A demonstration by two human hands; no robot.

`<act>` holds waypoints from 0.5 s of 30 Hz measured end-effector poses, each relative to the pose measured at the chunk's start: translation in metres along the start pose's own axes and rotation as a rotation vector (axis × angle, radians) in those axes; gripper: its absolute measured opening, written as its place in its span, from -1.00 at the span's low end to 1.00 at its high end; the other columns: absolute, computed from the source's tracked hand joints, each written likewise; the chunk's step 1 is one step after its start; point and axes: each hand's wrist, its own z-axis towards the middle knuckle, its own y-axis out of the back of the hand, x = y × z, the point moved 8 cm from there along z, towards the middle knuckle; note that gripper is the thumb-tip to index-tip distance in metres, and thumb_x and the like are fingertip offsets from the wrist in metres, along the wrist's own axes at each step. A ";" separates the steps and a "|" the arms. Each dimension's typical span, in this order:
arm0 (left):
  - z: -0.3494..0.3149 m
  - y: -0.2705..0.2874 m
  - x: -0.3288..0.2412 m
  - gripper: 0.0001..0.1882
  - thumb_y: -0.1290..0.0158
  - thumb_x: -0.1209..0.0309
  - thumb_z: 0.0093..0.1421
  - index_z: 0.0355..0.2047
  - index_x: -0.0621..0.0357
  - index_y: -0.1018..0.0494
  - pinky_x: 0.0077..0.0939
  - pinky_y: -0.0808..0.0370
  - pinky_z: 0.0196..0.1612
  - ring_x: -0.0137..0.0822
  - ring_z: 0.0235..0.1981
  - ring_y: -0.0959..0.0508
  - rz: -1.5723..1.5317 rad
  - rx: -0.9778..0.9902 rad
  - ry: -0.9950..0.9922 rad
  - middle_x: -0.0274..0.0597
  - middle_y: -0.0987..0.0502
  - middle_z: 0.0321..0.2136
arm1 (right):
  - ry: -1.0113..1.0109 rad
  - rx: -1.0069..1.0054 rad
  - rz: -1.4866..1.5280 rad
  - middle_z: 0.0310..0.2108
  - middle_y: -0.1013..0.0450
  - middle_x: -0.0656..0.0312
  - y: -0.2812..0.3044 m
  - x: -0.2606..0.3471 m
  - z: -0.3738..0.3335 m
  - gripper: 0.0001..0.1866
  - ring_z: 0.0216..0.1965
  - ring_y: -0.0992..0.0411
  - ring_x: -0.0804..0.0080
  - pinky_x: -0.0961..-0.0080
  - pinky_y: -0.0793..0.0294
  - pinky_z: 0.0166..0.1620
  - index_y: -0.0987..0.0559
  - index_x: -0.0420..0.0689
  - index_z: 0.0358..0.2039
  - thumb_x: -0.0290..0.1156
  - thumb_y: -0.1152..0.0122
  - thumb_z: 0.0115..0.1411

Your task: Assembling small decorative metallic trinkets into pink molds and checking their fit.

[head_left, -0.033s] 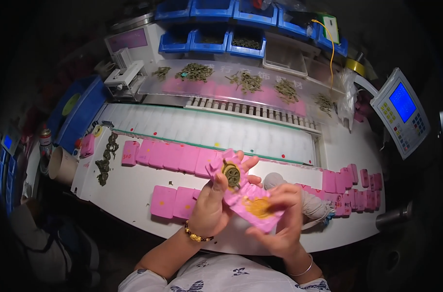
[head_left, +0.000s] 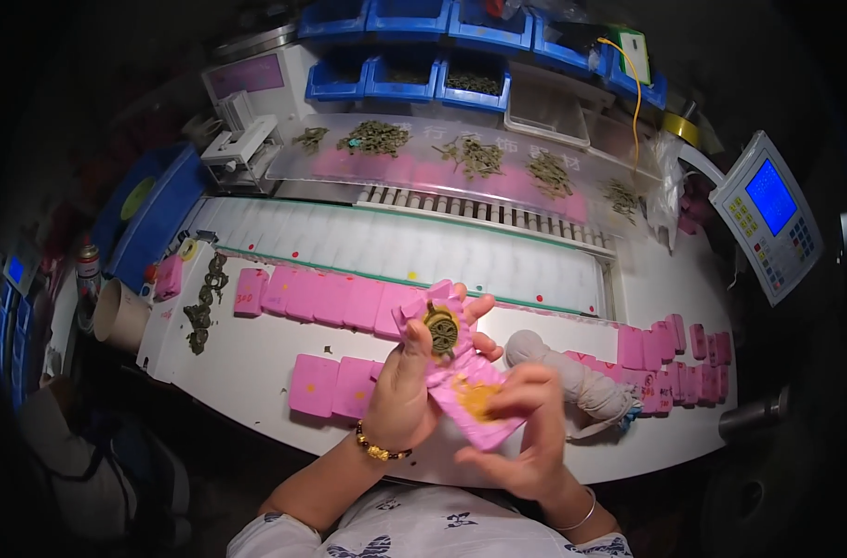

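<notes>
A pink rubber mold [head_left: 484, 435], spread apart into two flaps with yellow hollows inside, is in both hands above the white table. My left hand [head_left: 400, 395] is closed round its upper part, thumb in front and fingers behind. In that upper flap sits a round, dark green patterned wax piece [head_left: 442, 334]. The fingers of my right hand [head_left: 535, 437] are bent over the yellow hollow of the lower flap, with the thumb near its bottom edge. A whitish cloth-like bundle [head_left: 586, 391] lies just beyond my right hand.
Pink mold blocks [head_left: 326, 296] line the table, with more blocks [head_left: 642, 349] at the right. Dark green wax pieces [head_left: 200, 312] lie at the left. Green wax sprigs [head_left: 377, 137] rest on a clear cover below blue bins [head_left: 405, 19]. A control panel [head_left: 767, 214] stands at right.
The lower flap of the mold has swung slightly left and down, and my right hand has moved left with it. My left hand keeps its hold.
</notes>
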 end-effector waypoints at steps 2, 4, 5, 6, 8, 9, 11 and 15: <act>0.005 0.002 -0.010 -0.21 0.32 -0.19 0.37 0.29 0.29 -0.11 -0.41 -0.51 -0.03 -0.36 -0.17 -0.54 0.077 -0.114 -0.079 0.09 -0.41 0.10 | 0.125 0.083 -0.205 -0.25 -0.31 0.19 -0.015 0.012 -0.005 -0.48 -0.18 -0.31 0.32 0.40 -0.32 -0.11 -0.53 -0.12 -0.20 -0.23 -0.60 -0.14; 0.004 0.001 -0.013 -0.24 0.31 -0.16 0.38 0.21 0.33 -0.25 -0.48 -0.54 -0.17 -0.40 -0.31 -0.55 0.079 0.021 -0.002 -0.01 -0.53 -0.10 | 0.157 0.119 -0.223 -0.26 -0.35 0.19 -0.020 0.013 -0.006 -0.49 -0.19 -0.33 0.22 0.31 -0.31 -0.07 -0.56 -0.12 -0.23 -0.21 -0.59 -0.16; 0.004 0.000 -0.015 -0.26 0.30 -0.16 0.39 0.10 0.35 -0.35 -0.54 -0.52 -0.25 -0.43 -0.39 -0.53 0.115 -0.053 -0.009 -0.13 -0.56 -0.29 | 0.148 0.146 -0.198 -0.26 -0.38 0.19 -0.019 0.011 -0.005 -0.50 -0.18 -0.34 0.22 0.31 -0.32 -0.07 -0.56 -0.12 -0.23 -0.22 -0.59 -0.15; 0.003 -0.002 -0.014 -0.26 0.30 -0.16 0.39 0.10 0.35 -0.35 -0.54 -0.52 -0.25 -0.43 -0.39 -0.53 0.113 -0.052 -0.008 -0.13 -0.56 -0.29 | 0.138 0.171 -0.177 -0.25 -0.40 0.19 -0.017 0.011 -0.003 -0.51 -0.17 -0.35 0.22 0.32 -0.32 -0.08 -0.57 -0.13 -0.23 -0.23 -0.58 -0.15; -0.001 0.002 -0.006 -0.32 0.25 -0.13 0.40 0.03 0.34 -0.37 -0.56 -0.51 -0.24 -0.45 -0.37 -0.52 0.098 -0.122 0.072 -0.15 -0.55 -0.35 | 0.143 0.121 -0.206 -0.23 -0.44 0.18 -0.005 0.014 0.005 -0.56 -0.18 -0.38 0.22 0.34 -0.35 -0.10 -0.58 -0.13 -0.23 -0.28 -0.56 -0.11; -0.003 0.001 -0.005 -0.44 0.18 -0.04 0.41 -0.04 0.29 -0.40 -0.58 -0.49 -0.27 -0.46 -0.35 -0.52 0.118 -0.105 0.067 -0.19 -0.55 -0.37 | 0.141 0.051 -0.208 -0.23 -0.44 0.17 0.003 0.014 0.009 -0.58 -0.20 -0.38 0.22 0.36 -0.35 -0.11 -0.59 -0.13 -0.22 -0.31 -0.54 -0.09; -0.008 0.004 -0.002 -0.50 0.15 0.01 0.41 -0.05 0.27 -0.40 -0.59 -0.47 -0.29 -0.47 -0.34 -0.52 0.123 -0.095 0.074 -0.19 -0.56 -0.34 | 0.140 -0.060 -0.238 -0.24 -0.44 0.17 0.012 0.020 0.019 -0.61 -0.28 -0.39 0.25 0.41 -0.36 -0.16 -0.60 -0.15 -0.14 -0.45 -0.47 -0.03; -0.010 -0.003 0.001 -0.65 0.09 0.17 0.41 -0.16 0.24 -0.49 -0.64 -0.42 -0.34 -0.51 -0.38 -0.53 0.144 -0.154 0.069 -0.21 -0.58 -0.37 | 0.138 -0.100 -0.393 -0.30 -0.40 0.19 0.015 0.024 0.029 -0.57 -0.35 -0.35 0.32 0.46 -0.35 -0.29 -0.60 -0.19 -0.05 -0.58 -0.40 0.00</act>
